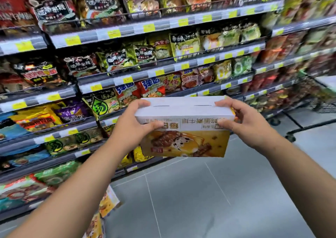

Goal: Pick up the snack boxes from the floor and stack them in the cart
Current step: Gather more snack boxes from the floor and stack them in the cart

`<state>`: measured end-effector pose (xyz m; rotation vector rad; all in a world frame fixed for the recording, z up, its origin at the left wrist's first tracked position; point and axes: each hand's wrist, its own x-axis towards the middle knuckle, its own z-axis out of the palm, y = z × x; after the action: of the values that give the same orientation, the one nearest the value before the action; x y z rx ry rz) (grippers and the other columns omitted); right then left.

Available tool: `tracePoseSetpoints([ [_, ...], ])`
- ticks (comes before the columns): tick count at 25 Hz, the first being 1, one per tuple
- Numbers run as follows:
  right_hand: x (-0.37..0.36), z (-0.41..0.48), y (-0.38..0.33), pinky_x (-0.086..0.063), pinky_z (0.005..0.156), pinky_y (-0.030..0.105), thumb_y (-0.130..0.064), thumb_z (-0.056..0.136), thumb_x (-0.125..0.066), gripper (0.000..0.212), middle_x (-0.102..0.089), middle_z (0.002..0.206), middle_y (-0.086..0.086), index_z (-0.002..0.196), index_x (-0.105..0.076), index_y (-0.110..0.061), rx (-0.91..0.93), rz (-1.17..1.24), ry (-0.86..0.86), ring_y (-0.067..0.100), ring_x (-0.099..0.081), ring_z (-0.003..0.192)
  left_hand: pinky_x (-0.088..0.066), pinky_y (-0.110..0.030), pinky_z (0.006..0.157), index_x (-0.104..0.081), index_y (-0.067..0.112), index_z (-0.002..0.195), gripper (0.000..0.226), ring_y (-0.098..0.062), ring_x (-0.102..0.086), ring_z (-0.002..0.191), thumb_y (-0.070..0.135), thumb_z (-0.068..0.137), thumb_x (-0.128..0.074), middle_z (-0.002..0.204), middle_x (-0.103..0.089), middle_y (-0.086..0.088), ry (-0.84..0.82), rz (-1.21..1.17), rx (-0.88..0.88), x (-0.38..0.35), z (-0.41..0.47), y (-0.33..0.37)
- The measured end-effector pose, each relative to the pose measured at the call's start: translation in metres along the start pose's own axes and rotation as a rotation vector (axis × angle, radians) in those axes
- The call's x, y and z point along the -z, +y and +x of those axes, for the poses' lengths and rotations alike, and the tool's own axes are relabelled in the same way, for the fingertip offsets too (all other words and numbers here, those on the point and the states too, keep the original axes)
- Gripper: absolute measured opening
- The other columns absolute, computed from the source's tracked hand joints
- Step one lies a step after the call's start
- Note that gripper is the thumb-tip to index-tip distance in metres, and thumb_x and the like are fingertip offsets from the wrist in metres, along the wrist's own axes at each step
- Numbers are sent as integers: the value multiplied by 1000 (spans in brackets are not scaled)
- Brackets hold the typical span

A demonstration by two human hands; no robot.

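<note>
a snack box point(184, 126) sits in mid-air between both hands, the left hand point(135, 124) at its left end, the right hand point(243, 121) at its right end; shelves point(127, 28) of packets run behind and to the left; the cart point(312, 110) stands far right; more boxes point(107, 201) lie on the floor point(200, 192) below left, against the shelf base

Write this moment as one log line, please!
hands: left and right grip box | box: lifted | cart: right
</note>
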<state>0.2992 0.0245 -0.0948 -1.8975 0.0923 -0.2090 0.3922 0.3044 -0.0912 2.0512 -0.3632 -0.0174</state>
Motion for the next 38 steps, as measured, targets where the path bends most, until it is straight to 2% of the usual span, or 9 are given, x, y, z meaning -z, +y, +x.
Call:
tracePoseSetpoints([
  [3,59,9,25,-51,90,33,-11,85,-70,40,-32,150,-10,115,-59,-36,-10,-93,138,14,-41,130,-50,-31,83,-49,34,114,54,6,-52,93,30,72,-84,109,-47,31,-31,-18,-31,-66,32,30],
  [7,146,25,47,-36,111,44,-20,75,-81,55,-29,153,-5,109,-52,-51,-32,-231,202,15,-31,140,-48,-30,82,-47,34,116,58,-4,-53,96,29,71,-84,113,-49,20,-73,-32,-55,-156,76,79],
  [10,208,37,62,-27,116,38,-21,73,-82,59,-28,154,-3,117,-50,-44,-53,-316,271,12,-23,143,-44,-24,77,-43,40,118,65,-6,-50,97,29,70,-85,116,-45,19,-83,-62,-77,-219,106,114],
  [15,299,67,93,-35,111,41,-23,74,-81,61,-35,147,-3,126,-52,-33,-75,-399,356,18,-34,136,-50,-40,93,-45,42,120,61,-17,-51,113,33,72,-83,130,-46,12,-192,-50,-134,-307,164,156],
  [19,347,95,121,-39,95,26,-22,76,-80,57,-38,139,-5,122,-51,-36,-107,-385,425,14,-41,121,-49,-46,96,-49,47,115,58,-20,-54,115,40,69,-83,132,-51,8,-297,-20,-179,-365,226,168],
  [24,417,142,165,-42,105,45,-24,73,-82,53,-30,151,-1,106,-51,-51,-205,-346,552,18,-41,131,-48,-41,97,-50,50,105,52,-20,-58,110,44,66,-85,128,-53,5,-480,-18,-281,-462,322,191],
  [30,495,187,203,-45,103,44,-23,69,-84,54,-37,144,-1,102,-53,-52,-299,-372,776,21,-45,127,-50,-41,95,-47,62,101,57,-19,-60,105,60,52,-76,123,-57,3,-670,-18,-379,-577,418,234],
  [35,560,213,243,-48,100,43,-23,67,-86,58,-39,143,-2,99,-54,-60,-335,-311,892,21,-50,121,-50,-38,93,-50,49,113,59,-17,-60,102,40,66,-85,124,-56,2,-777,8,-447,-665,474,277],
  [38,613,232,273,-47,95,30,-18,69,-85,55,-44,137,-2,101,-54,-49,-354,-351,937,16,-49,116,-50,-31,89,-49,41,116,59,-13,-59,100,31,69,-85,121,-57,3,-799,4,-490,-728,500,300],
])
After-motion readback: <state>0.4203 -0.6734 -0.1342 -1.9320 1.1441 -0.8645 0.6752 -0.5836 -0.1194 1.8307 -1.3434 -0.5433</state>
